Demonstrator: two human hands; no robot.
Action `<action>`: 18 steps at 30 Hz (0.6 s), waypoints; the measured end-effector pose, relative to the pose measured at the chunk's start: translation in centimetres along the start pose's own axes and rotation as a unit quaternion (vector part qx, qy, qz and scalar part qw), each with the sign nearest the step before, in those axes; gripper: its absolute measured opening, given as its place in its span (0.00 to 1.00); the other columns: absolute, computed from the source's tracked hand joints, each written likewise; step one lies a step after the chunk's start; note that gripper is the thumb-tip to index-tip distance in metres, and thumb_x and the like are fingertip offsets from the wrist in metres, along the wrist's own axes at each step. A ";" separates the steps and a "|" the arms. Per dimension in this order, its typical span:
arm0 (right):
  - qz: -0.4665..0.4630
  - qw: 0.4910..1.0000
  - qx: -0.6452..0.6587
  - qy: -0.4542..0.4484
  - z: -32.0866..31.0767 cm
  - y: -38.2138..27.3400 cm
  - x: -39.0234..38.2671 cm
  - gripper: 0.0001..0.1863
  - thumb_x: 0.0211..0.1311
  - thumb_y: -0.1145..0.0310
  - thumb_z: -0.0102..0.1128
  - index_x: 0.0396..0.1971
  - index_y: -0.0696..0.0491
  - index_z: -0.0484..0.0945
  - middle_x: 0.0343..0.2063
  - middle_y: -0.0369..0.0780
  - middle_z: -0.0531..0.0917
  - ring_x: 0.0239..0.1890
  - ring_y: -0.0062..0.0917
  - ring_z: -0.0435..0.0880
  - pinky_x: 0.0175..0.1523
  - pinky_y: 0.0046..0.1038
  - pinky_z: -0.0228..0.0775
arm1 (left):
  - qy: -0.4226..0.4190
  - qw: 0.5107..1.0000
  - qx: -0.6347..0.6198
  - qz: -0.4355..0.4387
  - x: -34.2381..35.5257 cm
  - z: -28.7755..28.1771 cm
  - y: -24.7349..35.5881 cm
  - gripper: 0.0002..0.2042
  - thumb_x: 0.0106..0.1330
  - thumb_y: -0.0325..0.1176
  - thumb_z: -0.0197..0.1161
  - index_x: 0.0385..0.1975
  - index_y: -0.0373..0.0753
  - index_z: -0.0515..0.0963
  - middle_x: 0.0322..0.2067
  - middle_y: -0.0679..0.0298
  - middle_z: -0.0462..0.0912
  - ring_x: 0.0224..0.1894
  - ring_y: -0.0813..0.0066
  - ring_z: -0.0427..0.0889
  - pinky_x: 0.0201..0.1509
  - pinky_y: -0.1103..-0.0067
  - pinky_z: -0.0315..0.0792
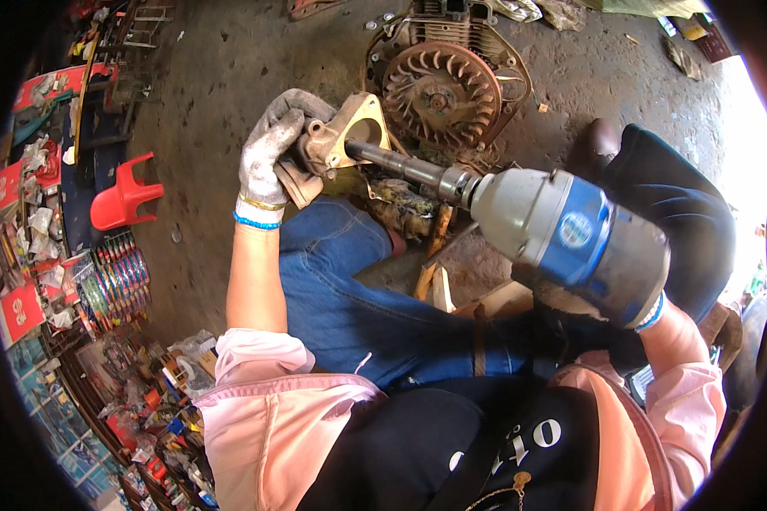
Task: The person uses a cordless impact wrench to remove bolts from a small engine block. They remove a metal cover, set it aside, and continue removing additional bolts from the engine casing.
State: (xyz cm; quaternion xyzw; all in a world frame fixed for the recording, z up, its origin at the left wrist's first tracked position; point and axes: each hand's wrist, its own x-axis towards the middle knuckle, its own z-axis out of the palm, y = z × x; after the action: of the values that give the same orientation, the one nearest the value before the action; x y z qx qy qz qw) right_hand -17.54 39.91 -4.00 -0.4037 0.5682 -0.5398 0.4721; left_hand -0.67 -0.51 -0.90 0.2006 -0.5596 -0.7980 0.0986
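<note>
- Above the person's bent left knee, the left hand [268, 146] wears a dirty white glove with a blue cuff. Its fingers are curled tight around a metal casting [319, 148].
- The metal casting is up in the air, near the middle of the view. It has a flat, shiny yellowish face with a big round hole.
- The right hand [564, 300] wears a glove too. It grips a big impact wrench [562, 228] from below. The tool hides most of the fingers, so I cannot tell how each one bends.
- The impact wrench is grey and blue, and it lies on a slant. A long dark socket [405, 168] sticks out of its front and points left at the metal casting.
- The tip of the socket is at the big hole. I cannot tell if it touches the metal there.
- Past the hands, an engine [477, 34] sits on the dirty floor [222, 162]. It has a rusty round fan wheel [441, 95] with many curved blades.
- Off to the left is a red plastic chair [126, 194].
</note>
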 end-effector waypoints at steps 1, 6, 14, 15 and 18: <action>0.012 1.000 0.026 -0.003 0.1 -0.3 0.4 0.36 0.56 0.62 0.77 0.64 0.57 0.74 0.53 0.41 0.84 0.52 0.25 0.83 0.61 0.29 0.75 | -0.009 1.000 0.012 -0.004 0.0 0.1 0.1 0.12 0.71 0.35 0.58 0.43 0.31 0.77 0.37 0.55 0.84 0.32 0.69 0.85 0.34 0.76 0.82; 0.101 0.984 0.149 0.016 1.2 -2.5 2.5 0.40 0.53 0.59 0.81 0.64 0.57 0.75 0.54 0.42 0.84 0.53 0.25 0.83 0.62 0.28 0.74 | -0.030 1.000 0.006 0.001 -0.2 0.6 0.1 0.13 0.72 0.35 0.57 0.44 0.30 0.76 0.36 0.55 0.84 0.32 0.69 0.86 0.33 0.74 0.84; 0.058 0.994 -0.095 -0.015 0.6 -2.1 0.3 0.25 0.63 0.70 0.69 0.60 0.52 0.78 0.54 0.41 0.83 0.53 0.29 0.82 0.57 0.29 0.77 | 0.083 0.980 0.138 0.120 -0.4 1.4 0.0 0.12 0.75 0.34 0.54 0.46 0.30 0.76 0.35 0.54 0.85 0.31 0.65 0.87 0.36 0.72 0.84; 0.159 0.980 0.121 -0.007 1.3 -1.0 0.2 0.26 0.61 0.72 0.70 0.61 0.52 0.77 0.53 0.39 0.83 0.52 0.27 0.81 0.56 0.29 0.77 | 0.077 0.986 0.114 0.097 -0.3 1.5 0.1 0.12 0.75 0.34 0.54 0.46 0.30 0.75 0.35 0.54 0.84 0.31 0.64 0.87 0.36 0.72 0.84; 0.247 0.896 0.369 0.037 2.4 1.1 -0.2 0.28 0.60 0.74 0.71 0.62 0.53 0.76 0.53 0.38 0.83 0.52 0.26 0.81 0.56 0.29 0.77 | 0.008 1.000 -0.017 0.012 0.0 1.4 0.6 0.12 0.75 0.35 0.54 0.45 0.30 0.74 0.33 0.54 0.84 0.28 0.66 0.86 0.34 0.74 0.82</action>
State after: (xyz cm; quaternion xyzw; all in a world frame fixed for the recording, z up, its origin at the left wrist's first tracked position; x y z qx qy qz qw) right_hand -15.14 39.68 -4.99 -0.0273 0.4269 -0.5915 0.6835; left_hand -1.35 0.47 0.03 0.1984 -0.5477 -0.8045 0.1161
